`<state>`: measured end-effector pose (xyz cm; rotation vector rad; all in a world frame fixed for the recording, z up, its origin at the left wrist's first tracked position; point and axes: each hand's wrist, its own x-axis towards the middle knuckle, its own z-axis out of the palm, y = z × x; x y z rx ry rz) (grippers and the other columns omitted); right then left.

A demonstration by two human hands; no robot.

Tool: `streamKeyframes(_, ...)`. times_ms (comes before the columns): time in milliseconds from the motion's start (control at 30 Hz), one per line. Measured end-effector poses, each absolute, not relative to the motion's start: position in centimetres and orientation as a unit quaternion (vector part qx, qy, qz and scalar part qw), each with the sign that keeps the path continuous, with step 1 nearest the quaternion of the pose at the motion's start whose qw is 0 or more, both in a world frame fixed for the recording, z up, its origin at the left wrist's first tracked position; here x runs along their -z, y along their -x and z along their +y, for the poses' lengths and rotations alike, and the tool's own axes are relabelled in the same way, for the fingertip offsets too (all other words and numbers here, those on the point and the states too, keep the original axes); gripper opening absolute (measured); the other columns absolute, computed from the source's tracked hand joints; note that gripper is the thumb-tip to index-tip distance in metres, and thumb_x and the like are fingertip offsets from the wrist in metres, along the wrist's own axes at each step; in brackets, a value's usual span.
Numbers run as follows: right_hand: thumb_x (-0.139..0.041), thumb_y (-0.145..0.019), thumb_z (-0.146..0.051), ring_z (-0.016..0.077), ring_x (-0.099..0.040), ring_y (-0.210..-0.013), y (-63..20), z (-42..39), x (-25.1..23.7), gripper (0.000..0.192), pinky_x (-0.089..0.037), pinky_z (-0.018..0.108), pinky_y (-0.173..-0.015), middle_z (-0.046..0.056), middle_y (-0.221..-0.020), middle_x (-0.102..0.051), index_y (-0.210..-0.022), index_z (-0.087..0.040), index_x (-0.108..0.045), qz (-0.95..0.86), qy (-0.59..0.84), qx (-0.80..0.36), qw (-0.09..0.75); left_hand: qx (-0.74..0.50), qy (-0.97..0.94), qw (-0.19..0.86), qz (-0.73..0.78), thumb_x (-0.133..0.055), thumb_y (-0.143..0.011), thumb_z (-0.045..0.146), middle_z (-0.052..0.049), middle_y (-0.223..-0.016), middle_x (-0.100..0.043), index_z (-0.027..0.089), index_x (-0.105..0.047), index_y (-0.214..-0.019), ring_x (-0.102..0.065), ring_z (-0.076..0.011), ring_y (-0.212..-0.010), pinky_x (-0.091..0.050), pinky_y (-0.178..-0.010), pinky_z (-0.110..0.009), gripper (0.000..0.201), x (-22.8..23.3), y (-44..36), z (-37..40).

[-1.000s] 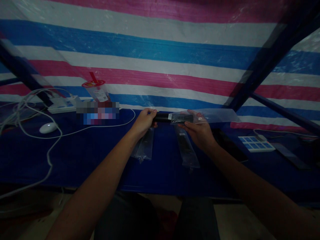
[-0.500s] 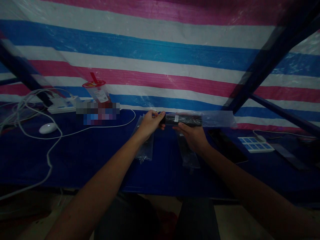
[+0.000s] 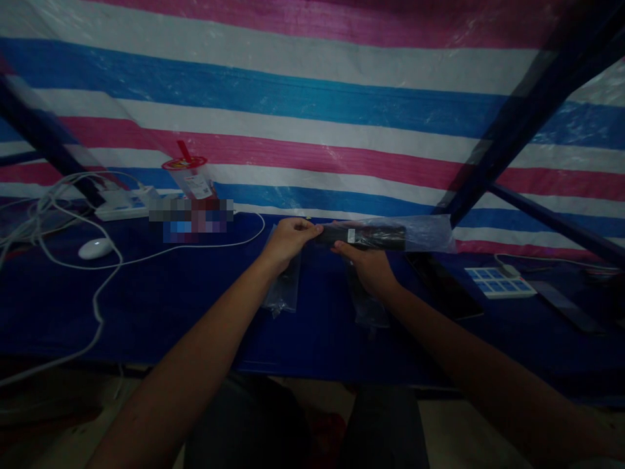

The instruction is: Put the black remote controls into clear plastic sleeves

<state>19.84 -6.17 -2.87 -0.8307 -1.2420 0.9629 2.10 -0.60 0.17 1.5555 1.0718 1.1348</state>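
Left hand pinches the left end of a long black bar-shaped device, which sits mostly inside a clear plastic sleeve bag. Right hand grips the bag from below, at 5 o'clock of the left hand. Device is held above the dark blue table, extending toward 3 o'clock. Two more bagged black strips lie under the hands.
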Motion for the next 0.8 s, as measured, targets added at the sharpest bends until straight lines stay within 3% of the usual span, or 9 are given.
streamKeyframes(233, -0.082, -0.076, -0.028, 0.0240, -0.070, -0.104, -19.6, -6.3, 2.3, 0.022, -0.059, 0.045, -0.091, 0.002, -0.096, -0.075, -0.096, -0.027, -0.073, -0.503, 0.347, -0.469, 0.638, -0.442, -0.621, 0.453, 0.463, -0.069, -0.079, 0.026, -0.003, -0.070, -0.067, 0.017, -0.067, -0.064, -0.054, -0.0152, -0.066, -0.038, -0.068, -0.031, 0.017, -0.7, -2.1, -0.8)
streamKeyframes(433, -0.087, -0.066, -0.023, 0.0207, -0.070, -0.093, -20.2, -6.6, 1.4, 0.027, -0.062, 0.042, -0.084, 0.000, -0.094, -0.072, -0.087, -0.024, -0.070, -0.392, 0.330, -0.517, 0.686, -0.494, -0.556, 0.484, 0.461, -0.061, -0.081, 0.016, -0.005, -0.075, -0.071, 0.019, -0.056, -0.067, -0.062, -0.0165, -0.073, -0.041, -0.075, -0.031, 0.015, -0.8, -2.1, -0.3)
streamKeyframes(633, -0.080, -0.075, -0.023, 0.0210, -0.072, -0.091, -22.8, -6.1, 1.0, 0.023, -0.060, 0.040, -0.085, 0.002, -0.101, -0.074, -0.093, -0.024, -0.066, -0.328, 0.299, -0.556, 0.703, -0.538, -0.507, 0.524, 0.423, -0.054, -0.086, 0.017, -0.005, -0.075, -0.071, 0.020, -0.051, -0.077, -0.060, -0.0163, -0.067, -0.043, -0.070, -0.030, 0.010, -1.4, -1.8, -0.4)
streamKeyframes(800, -0.069, -0.083, -0.022, 0.0187, -0.072, -0.085, -24.5, -5.0, 1.4, 0.010, -0.060, 0.034, -0.082, 0.003, -0.094, -0.072, -0.092, -0.021, -0.065, -0.240, 0.325, -0.559, 0.724, -0.519, -0.535, 0.534, 0.399, -0.051, -0.091, 0.020, -0.006, -0.077, -0.073, 0.021, -0.046, -0.074, -0.057, -0.0148, -0.064, -0.042, -0.071, -0.030, 0.018, -1.9, -1.5, -0.6)
